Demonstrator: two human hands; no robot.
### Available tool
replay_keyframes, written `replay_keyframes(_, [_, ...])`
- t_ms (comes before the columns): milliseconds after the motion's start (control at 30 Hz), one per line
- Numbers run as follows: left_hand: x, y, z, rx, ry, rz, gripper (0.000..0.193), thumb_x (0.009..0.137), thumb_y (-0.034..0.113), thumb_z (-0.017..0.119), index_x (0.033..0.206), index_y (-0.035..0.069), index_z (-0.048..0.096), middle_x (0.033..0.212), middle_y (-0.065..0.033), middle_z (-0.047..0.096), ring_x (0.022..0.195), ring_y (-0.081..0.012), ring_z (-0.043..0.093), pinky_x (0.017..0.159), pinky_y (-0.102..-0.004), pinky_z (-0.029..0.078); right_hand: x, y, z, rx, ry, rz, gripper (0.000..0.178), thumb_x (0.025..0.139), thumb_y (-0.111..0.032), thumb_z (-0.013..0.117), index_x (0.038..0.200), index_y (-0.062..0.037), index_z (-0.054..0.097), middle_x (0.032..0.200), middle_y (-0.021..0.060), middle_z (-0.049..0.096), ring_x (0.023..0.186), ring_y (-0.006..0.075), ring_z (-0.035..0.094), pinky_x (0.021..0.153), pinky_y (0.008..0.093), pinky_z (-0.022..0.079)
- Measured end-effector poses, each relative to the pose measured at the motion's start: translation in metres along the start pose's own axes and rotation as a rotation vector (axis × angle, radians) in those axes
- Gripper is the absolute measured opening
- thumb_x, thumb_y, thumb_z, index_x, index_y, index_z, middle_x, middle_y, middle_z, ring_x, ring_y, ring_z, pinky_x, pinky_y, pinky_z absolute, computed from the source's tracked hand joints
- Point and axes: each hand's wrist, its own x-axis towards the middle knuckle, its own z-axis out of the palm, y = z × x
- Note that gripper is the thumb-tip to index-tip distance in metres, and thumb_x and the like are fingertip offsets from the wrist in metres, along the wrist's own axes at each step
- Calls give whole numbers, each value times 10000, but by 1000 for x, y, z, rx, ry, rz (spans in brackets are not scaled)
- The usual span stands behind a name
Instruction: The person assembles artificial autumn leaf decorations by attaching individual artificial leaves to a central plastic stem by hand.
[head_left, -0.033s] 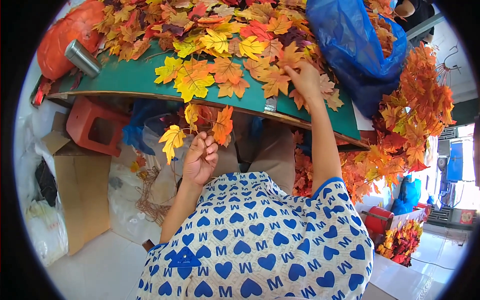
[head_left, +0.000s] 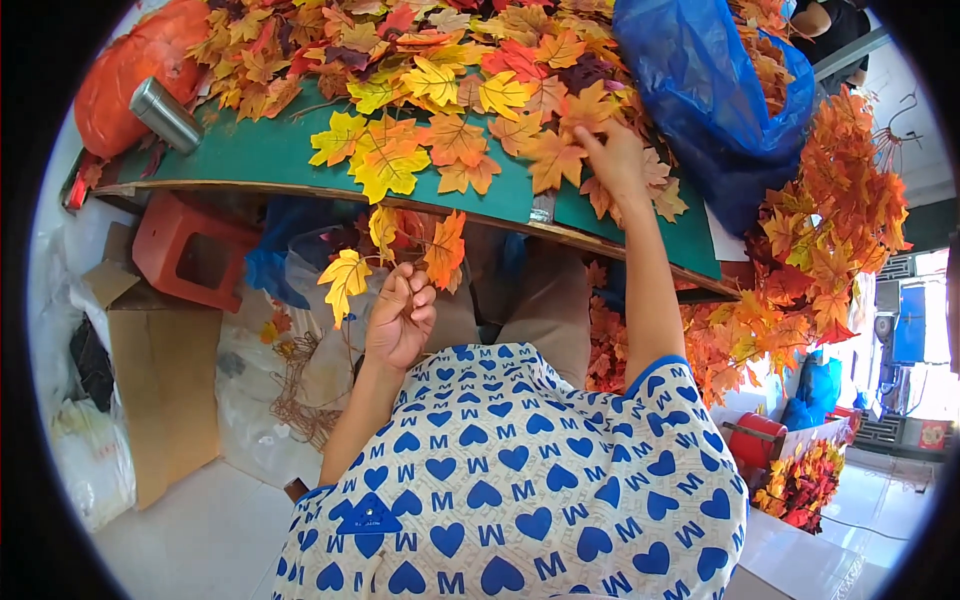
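Note:
My left hand [head_left: 402, 315] is held in front of the table edge, its fingers pinched round the thin stem of an artificial maple leaf sprig. A yellow leaf [head_left: 346, 283] and an orange leaf [head_left: 445, 250] of this sprig spread to either side of the fingers. Over the table, my right hand [head_left: 615, 160] has thumb and fingers closed at an orange maple leaf [head_left: 590, 106]; the fingertips are partly hidden. Loose yellow leaves [head_left: 388, 170] and orange leaves [head_left: 553, 160] lie on the green tabletop [head_left: 260, 150] between my hands.
A heap of autumn leaves [head_left: 430, 50] covers the table's back. Right of my right hand stands a blue plastic bag [head_left: 700, 100]; leaf bunches [head_left: 830, 230] hang beyond it. A metal flask [head_left: 165, 115] and red bag [head_left: 140, 75] are at left, above a red stool [head_left: 185, 250] and carton [head_left: 165, 400].
My right hand has shifted very slightly to the right, and the orange leaves by it have moved a little. My left hand stays in place with the sprig.

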Motion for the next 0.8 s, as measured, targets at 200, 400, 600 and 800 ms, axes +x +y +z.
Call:
replay_keyframes(200, [3,0,-8,35,-37,-2,205,919,118,516,1113,65,553,908,-31,480,781,-124,463,607,-194,429,18,0,-28,607,41,131,191,809,-93,658,966,15,642,814,83,668,703,153,649,648,266,523])
replay_keyframes(400, [10,-4,2,67,-7,20,337,904,24,501,1232,95,523,934,-32,479,803,-123,458,642,-209,432,8,-5,-39,1025,53,189,177,799,-4,660,962,44,612,907,105,643,815,195,650,714,252,521])
replay_keyframes(600, [18,-13,18,230,90,145,394,847,-6,575,1217,119,520,832,-9,555,748,-142,575,605,-234,466,-82,-95,-8,1223,-27,270,109,813,-5,644,916,0,607,858,91,640,774,194,653,689,290,546])
replay_keyframes(800, [25,-20,34,302,172,188,457,810,-16,611,1222,114,463,845,-16,582,724,-150,607,574,-242,489,-144,-137,41,1466,-206,484,161,799,-18,672,940,27,606,858,62,645,745,104,613,686,217,492])
